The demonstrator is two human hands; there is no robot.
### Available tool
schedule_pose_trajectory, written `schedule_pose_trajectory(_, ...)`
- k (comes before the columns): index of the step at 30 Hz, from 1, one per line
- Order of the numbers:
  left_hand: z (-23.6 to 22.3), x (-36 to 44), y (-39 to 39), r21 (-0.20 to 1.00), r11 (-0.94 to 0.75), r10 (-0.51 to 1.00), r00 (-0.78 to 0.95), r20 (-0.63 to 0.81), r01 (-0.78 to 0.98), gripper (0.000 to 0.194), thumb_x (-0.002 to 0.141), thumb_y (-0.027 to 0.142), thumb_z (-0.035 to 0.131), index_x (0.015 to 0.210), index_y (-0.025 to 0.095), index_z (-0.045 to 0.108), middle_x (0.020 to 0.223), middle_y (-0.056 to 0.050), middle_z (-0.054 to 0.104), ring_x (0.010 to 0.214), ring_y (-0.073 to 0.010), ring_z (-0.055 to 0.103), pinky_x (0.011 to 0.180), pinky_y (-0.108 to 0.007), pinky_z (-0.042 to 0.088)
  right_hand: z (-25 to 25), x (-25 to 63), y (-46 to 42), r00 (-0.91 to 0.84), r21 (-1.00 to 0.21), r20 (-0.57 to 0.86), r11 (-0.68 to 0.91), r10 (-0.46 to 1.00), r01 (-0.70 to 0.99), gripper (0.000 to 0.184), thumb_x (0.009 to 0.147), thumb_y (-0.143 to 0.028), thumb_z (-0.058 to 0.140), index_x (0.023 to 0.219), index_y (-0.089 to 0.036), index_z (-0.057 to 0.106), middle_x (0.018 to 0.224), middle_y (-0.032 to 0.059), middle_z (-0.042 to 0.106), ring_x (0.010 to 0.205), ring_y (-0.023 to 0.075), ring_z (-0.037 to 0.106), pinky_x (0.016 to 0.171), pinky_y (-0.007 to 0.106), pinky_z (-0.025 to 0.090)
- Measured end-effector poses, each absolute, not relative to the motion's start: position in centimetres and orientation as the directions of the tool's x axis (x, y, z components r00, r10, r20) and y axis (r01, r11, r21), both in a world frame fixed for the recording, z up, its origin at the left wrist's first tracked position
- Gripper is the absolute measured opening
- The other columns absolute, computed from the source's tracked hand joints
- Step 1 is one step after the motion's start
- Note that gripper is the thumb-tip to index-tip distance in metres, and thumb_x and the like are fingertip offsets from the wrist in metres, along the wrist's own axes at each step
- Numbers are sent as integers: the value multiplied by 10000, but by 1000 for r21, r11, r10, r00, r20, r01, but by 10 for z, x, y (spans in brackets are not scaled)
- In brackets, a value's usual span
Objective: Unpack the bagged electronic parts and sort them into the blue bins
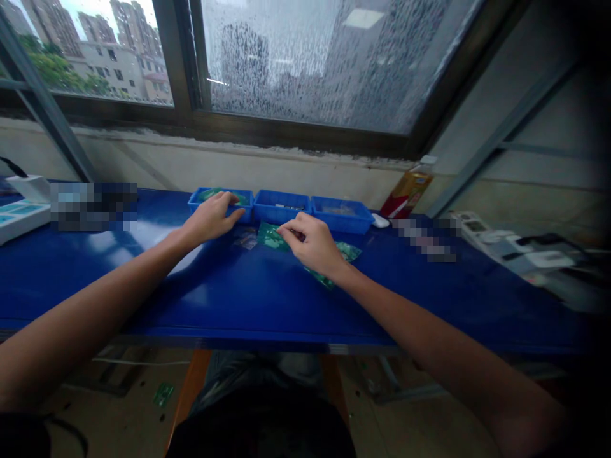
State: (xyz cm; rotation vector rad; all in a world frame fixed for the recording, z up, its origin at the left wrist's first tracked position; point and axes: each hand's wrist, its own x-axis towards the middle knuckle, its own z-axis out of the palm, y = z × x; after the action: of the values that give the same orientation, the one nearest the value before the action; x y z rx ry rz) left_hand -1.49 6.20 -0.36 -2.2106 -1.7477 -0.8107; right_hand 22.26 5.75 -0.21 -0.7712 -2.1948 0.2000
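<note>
My left hand is over the front of the left blue bin, its thumb and fingers apart. Green-printed plastic packets lie in that bin, partly hidden by the hand. My right hand is closed in a pinch at the right edge of a small green packet in front of the middle bin. Two more green packets show around this hand, one beside the wrist and another partly under it. A small clear packet lies on the blue table between my hands.
The middle bin holds small pale items; the right bin holds something clear. A bottle of amber drink stands behind a white object. White devices sit at right, a white power strip at left. Windows rise behind.
</note>
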Motion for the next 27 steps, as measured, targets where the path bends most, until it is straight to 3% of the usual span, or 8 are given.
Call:
schedule_pose_trajectory(5,8,3,50,239,-367,769,148,622,899,342,842,380,429,899,110,632,914,-115,613,901,-220,560,852,-363,421,-3,225,64,-363,-588,590,692,721,419,266,845,-331,508,759,-159,692,484,-39,458,461,77,373,479,245,263)
schedule_pose_trajectory(8,15,22,38,529,-382,877,118,465,758,437,861,464,370,759,133,637,766,-83,623,736,-183,571,721,-324,448,-4,226,67,-318,-609,621,697,716,379,277,844,-354,508,783,-157,693,516,-21,532,474,90,441,479,243,304)
schedule_pose_trajectory(10,16,34,31,817,-216,976,110,187,534,576,867,552,272,728,128,638,709,-86,621,616,-166,562,615,-310,457,-3,226,65,-322,-574,664,735,675,360,262,849,-342,507,796,-163,691,589,1,604,518,104,506,511,247,358)
schedule_pose_trajectory(13,14,46,25,967,11,979,194,-61,253,557,842,572,331,741,123,645,694,-87,621,616,-165,571,587,-300,468,1,226,56,-368,-440,739,818,564,370,216,850,-292,513,796,-175,686,708,26,665,638,128,580,619,268,426)
schedule_pose_trajectory(17,12,45,28,999,-14,990,143,9,39,255,810,352,508,748,128,612,707,-68,622,642,-141,579,614,-276,485,4,224,47,-433,-383,740,852,515,357,163,823,-254,544,876,-174,676,803,43,671,694,138,591,656,281,455)
schedule_pose_trajectory(21,11,38,32,875,-352,936,106,336,331,176,816,271,517,800,128,619,711,-45,620,625,-123,566,595,-254,476,3,222,47,-456,-441,701,836,548,325,200,805,-288,569,948,-176,652,912,56,646,810,158,585,720,303,464)
schedule_pose_trajectory(24,8,36,31,482,-604,757,267,596,634,201,832,259,523,937,150,656,796,-52,645,706,-138,581,659,-270,471,3,222,53,-380,-544,672,772,636,329,265,832,-398,524,818,-170,659,873,61,609,858,171,559,785,331,441)
schedule_pose_trajectory(27,5,37,28,194,-696,609,425,670,692,262,844,213,524,1074,182,646,929,-73,650,805,-150,592,725,-284,469,2,222,60,-312,-703,568,646,762,299,436,842,-516,446,629,-177,618,779,50,577,841,171,544,788,334,421)
